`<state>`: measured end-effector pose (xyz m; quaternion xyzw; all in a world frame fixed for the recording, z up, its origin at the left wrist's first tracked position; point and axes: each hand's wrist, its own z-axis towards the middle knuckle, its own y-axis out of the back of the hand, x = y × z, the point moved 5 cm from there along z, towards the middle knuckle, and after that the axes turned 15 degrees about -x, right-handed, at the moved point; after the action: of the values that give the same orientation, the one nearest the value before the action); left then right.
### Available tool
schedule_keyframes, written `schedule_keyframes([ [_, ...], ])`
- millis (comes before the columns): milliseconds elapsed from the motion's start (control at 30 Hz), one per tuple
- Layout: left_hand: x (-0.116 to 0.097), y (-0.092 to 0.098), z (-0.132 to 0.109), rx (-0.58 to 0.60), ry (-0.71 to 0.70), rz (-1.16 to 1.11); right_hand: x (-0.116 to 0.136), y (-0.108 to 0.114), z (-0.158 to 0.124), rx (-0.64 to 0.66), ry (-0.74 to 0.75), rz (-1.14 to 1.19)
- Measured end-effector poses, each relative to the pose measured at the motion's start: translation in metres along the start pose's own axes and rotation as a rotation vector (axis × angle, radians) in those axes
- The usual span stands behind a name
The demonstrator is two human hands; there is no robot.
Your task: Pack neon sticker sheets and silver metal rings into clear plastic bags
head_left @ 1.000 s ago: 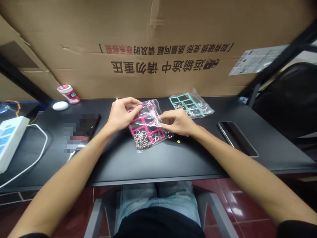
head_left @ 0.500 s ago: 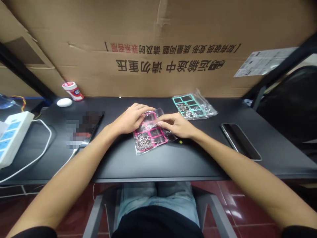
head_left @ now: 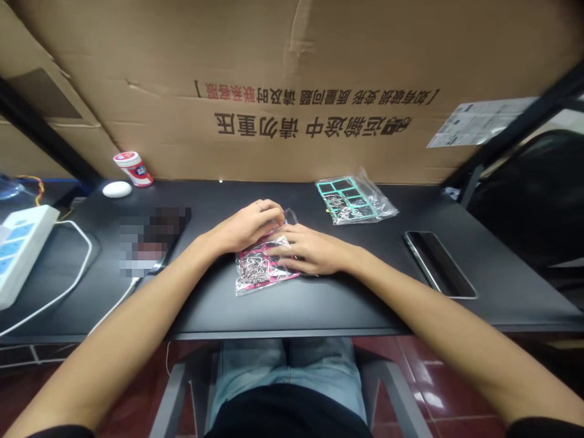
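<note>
Curls left hand [head_left: 255, 226] over the far end of the pink packet [head_left: 270, 269] of metal pieces [head_left: 254, 270], midway along the surface [head_left: 219, 313]; cannot tell if gripping. Lays right hand [head_left: 314, 248], fingers spread, across the packet's right side; cannot tell if pinching. Farther right, has teal packet [head_left: 351, 199], then phone [head_left: 440, 264].

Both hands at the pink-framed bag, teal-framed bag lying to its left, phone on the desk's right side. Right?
Not quite: the head view shows the teal-framed bag lying to the right of the pink-framed bag. The left hand and right hand are at the pink one, and the phone is on the right side of the desk.
</note>
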<state>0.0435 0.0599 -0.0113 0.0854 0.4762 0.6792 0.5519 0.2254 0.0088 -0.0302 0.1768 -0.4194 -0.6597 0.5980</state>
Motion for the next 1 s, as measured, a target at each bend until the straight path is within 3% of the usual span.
schedule_keyframes([
  [167,0.004,0.001,0.001,-0.042,0.048,0.005,-0.007,0.000,-0.002,-0.038,0.021,-0.027],
  [333,-0.003,0.000,0.003,-0.043,0.001,0.092,0.000,-0.001,-0.002,-0.049,0.054,-0.041],
  [400,-0.004,0.001,0.003,-0.055,0.002,0.109,-0.013,0.013,-0.004,-0.153,-0.069,-0.130],
  [500,-0.002,0.003,0.003,-0.075,0.022,0.131,-0.047,0.048,-0.019,-0.375,-0.402,-0.426],
  [633,0.001,0.003,0.002,-0.079,-0.002,0.129,-0.084,0.064,-0.041,-0.152,-0.659,-0.739],
  [767,0.004,0.004,0.002,-0.117,-0.028,0.140,-0.098,0.069,-0.057,-0.008,-0.854,-0.839],
  [900,0.008,0.005,0.001,-0.147,0.008,0.138,-0.100,0.079,-0.061,-0.025,-0.843,-0.890],
  [1000,0.010,0.005,-0.001,-0.153,0.060,0.146,-0.088,0.080,-0.049,-0.166,-0.654,-0.806],
])
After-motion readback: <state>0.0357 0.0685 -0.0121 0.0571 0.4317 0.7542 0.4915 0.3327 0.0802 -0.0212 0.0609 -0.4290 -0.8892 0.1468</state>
